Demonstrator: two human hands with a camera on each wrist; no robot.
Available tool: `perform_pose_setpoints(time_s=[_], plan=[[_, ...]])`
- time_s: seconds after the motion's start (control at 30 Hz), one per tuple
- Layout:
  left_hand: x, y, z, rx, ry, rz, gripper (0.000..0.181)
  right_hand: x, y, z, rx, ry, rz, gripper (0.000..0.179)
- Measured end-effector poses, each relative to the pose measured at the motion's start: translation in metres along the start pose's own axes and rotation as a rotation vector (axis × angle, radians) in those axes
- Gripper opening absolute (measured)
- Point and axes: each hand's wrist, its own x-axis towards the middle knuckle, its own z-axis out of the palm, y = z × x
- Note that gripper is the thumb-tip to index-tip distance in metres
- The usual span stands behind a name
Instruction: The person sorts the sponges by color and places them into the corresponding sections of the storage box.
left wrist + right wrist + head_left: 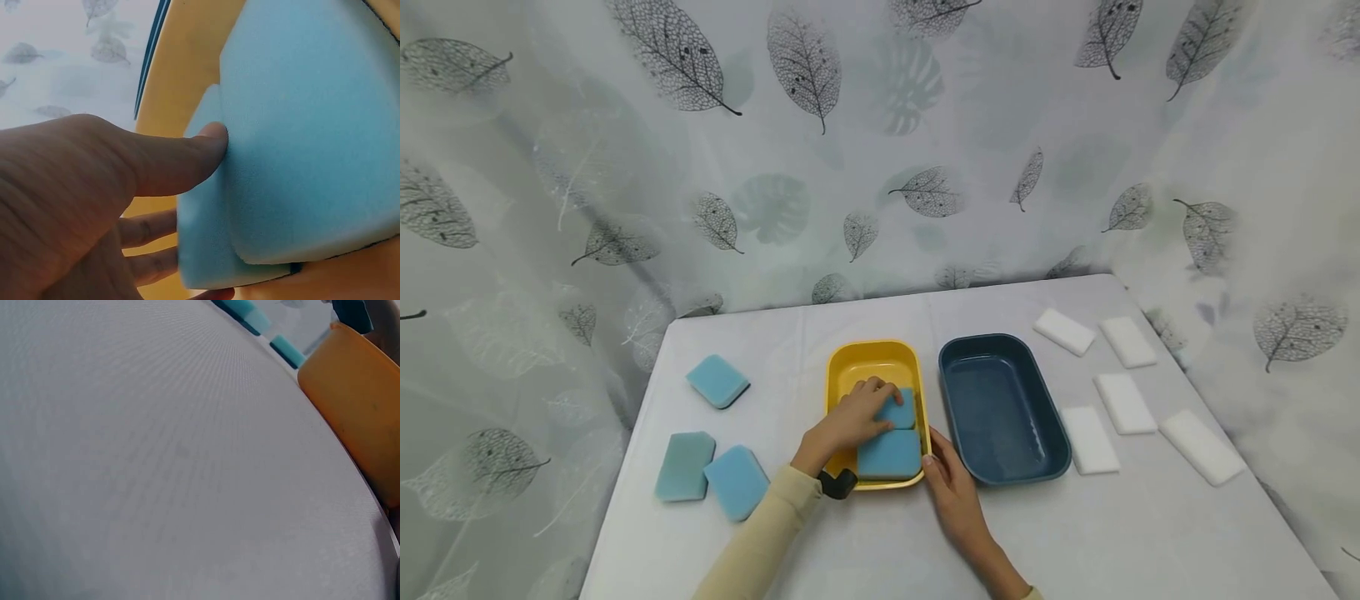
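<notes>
Backdrop: whitish curtain (970, 125) printed with grey veined leaves and paler green ones, hanging behind the table and along its left and right
Table: white-covered surface (880, 550), its far edge running along the foot of the curtain
Yellow tray: a rounded rectangular tray (876, 358) around the middle of the table, with two blue sponges lying one behind the other toward its near right part
Far sponge: the farther of the two (905, 408), partly under the left hand
Near sponge: lies flat (889, 455) by the tray's near end, just beside the other
Left hand: reaches into the tray (853, 421), curled fingers and thumb gripping the far sponge, the thumb tip at the seam between both sponges
Right hand: holds the tray's near right wall (955, 500), thumb at the rim, fingers along the outside
Navy tray: bare inside (1000, 408), just right of the yellow one
Loose sponges: three blue ones on the left, one far (718, 380), two nearer (686, 467) (737, 483)
White blocks: five, spread on the right (1125, 403)
</notes>
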Motion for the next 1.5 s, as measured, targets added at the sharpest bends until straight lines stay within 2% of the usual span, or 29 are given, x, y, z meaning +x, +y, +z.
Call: perform_pose_setpoints(time_s=[0.2,0.33,0.5,0.67,0.87,1.23,1.5], plan=[[-0.001,-0.005,0.001,-0.023,0.000,0.022,0.027,0.000,0.001,0.001,0.010,-0.007,0.008,0.051],[-0.003,-0.009,0.002,-0.061,-0.024,0.052,0.034,0.000,0.003,0.001,0.008,-0.017,0.001,0.052],[-0.005,-0.012,0.003,-0.101,-0.033,0.041,0.047,0.000,0.002,0.001,0.016,-0.012,-0.010,0.050],[-0.006,-0.013,0.003,-0.110,-0.022,0.035,0.049,0.000,0.001,0.001,0.008,-0.008,-0.012,0.050],[-0.008,-0.011,0.002,-0.101,-0.043,0.042,0.046,-0.001,0.001,0.001,0.015,-0.013,-0.011,0.050],[-0.005,-0.005,0.004,-0.051,0.005,0.004,0.044,-0.001,-0.001,0.001,0.010,-0.008,0.004,0.050],[-0.007,-0.008,0.006,-0.028,-0.027,0.039,0.043,-0.001,0.000,0.001,0.003,-0.011,-0.008,0.051]])
